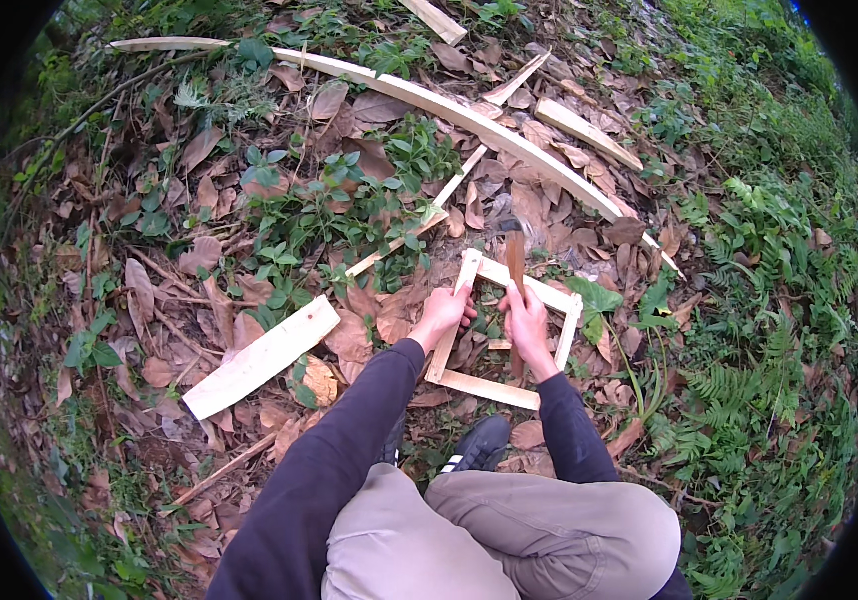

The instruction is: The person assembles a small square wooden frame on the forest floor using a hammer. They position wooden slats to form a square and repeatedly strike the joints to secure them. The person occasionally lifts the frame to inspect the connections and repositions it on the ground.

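My left hand [441, 314] is closed around the left strip of a square wooden frame [489, 389], near its upper left corner. The frame is made of pale narrow strips and lies on the leaf-covered ground before my feet. In my right hand [527, 326] is a hammer [516, 262], gripped by its brown wooden handle. Its dark metal head points away from me, just beyond the frame's far strip. The handle crosses over that strip, and its lower end shows inside the frame.
A wide pale board [264, 357] lies left of the frame. Beyond it a long strip [449, 112] stretches across the ground, with a thin split stick [397, 243] and a shorter piece [589, 134] nearby. Dry leaves and low green plants surround everything. My shoe [479, 444] is close to the frame.
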A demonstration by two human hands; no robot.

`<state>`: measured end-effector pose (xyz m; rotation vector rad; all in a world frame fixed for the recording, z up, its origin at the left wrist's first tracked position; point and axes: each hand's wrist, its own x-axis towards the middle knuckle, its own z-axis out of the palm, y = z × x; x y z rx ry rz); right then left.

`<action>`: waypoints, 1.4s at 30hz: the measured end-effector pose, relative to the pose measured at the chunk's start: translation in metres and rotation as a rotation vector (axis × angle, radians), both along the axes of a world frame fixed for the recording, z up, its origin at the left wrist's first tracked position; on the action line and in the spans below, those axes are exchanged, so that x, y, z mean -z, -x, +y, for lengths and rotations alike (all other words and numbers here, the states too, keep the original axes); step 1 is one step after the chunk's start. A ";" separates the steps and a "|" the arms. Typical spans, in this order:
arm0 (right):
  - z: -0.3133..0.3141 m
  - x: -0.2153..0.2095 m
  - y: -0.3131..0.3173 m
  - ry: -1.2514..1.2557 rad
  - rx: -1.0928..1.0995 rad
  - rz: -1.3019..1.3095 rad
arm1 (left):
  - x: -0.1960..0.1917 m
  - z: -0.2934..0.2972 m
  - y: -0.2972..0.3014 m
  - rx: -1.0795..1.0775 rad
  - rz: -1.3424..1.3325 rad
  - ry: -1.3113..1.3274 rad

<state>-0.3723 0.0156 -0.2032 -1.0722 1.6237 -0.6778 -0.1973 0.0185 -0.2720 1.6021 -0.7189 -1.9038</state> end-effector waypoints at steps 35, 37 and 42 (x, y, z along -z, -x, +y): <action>0.013 -0.054 0.024 0.465 -0.633 0.666 | 0.002 -0.013 -0.012 0.212 -0.424 -0.007; 0.018 -0.075 0.014 0.574 -0.574 0.552 | -0.003 -0.010 -0.013 0.186 -0.366 -0.040; 0.018 -0.040 0.035 0.554 -0.559 0.569 | -0.014 -0.020 -0.008 0.207 -0.320 -0.071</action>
